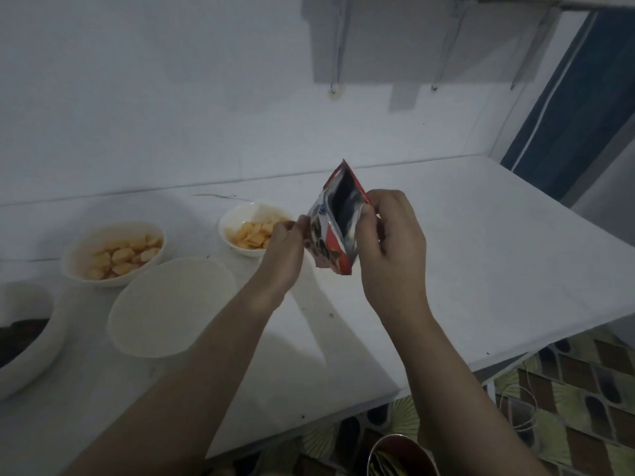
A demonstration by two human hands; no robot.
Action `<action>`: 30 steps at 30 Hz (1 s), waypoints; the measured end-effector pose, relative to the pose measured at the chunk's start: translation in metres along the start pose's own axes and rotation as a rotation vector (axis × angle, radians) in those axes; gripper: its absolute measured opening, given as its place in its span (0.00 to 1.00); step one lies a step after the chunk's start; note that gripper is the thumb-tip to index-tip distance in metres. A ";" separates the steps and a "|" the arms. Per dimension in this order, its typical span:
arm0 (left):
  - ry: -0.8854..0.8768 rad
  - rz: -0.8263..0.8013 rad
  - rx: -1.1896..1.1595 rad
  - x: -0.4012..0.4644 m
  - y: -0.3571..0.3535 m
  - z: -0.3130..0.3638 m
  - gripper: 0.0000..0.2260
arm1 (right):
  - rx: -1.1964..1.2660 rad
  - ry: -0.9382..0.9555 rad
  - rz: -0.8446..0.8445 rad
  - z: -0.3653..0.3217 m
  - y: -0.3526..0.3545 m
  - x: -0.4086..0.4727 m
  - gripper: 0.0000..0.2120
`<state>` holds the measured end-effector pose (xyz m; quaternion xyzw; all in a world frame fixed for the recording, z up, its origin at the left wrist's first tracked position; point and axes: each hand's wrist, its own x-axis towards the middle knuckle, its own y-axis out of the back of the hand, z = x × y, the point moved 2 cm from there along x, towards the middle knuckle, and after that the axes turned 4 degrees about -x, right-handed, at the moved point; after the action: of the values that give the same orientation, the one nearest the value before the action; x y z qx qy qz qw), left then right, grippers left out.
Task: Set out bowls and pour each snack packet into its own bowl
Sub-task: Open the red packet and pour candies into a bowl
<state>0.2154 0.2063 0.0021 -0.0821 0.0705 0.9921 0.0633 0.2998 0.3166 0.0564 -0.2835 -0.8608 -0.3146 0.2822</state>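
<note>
Both hands — left hand [287,240] and right hand [390,235] — pinch the open packet [335,228]. Three bowls seem filled; the empty bowl [171,307] waits.

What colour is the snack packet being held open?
Mostly red outside, silver foil inside; the packet shows in the head view.

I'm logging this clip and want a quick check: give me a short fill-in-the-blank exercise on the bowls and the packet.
1. Both hands, left hand and right hand, hold the red packet, whose top is ____.
2. The bowl nearest the left forearm is ____.
3. The number of bowls holding orange snack pieces is ____.

Missing words: open; empty; two
</note>
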 end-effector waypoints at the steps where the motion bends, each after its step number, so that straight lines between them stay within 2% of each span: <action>1: 0.018 0.011 -0.051 0.000 0.009 0.004 0.18 | 0.027 0.014 -0.006 -0.007 -0.004 0.002 0.08; 6: 0.035 -0.005 -0.259 -0.004 0.059 0.023 0.15 | 0.122 0.065 -0.052 -0.042 -0.035 0.004 0.08; 10: 0.040 0.043 -0.278 0.000 0.101 0.024 0.13 | 0.149 0.089 -0.101 -0.071 -0.064 0.003 0.08; 15: -0.044 0.105 -0.226 0.011 0.155 0.020 0.13 | 0.100 0.107 -0.159 -0.101 -0.101 -0.001 0.09; 19: -0.028 0.144 -0.326 0.016 0.202 0.010 0.14 | 0.075 0.122 -0.203 -0.125 -0.128 -0.009 0.10; 24: 0.009 0.243 -0.386 0.022 0.247 -0.004 0.22 | -0.045 0.115 -0.237 -0.148 -0.157 -0.022 0.11; 30: 0.044 0.286 -0.390 0.028 0.283 -0.016 0.19 | -0.225 -0.026 -0.205 -0.158 -0.185 -0.036 0.06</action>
<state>0.1521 -0.0709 0.0184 -0.1035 -0.1099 0.9838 -0.0963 0.2497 0.0765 0.0634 -0.2279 -0.8483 -0.4323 0.2039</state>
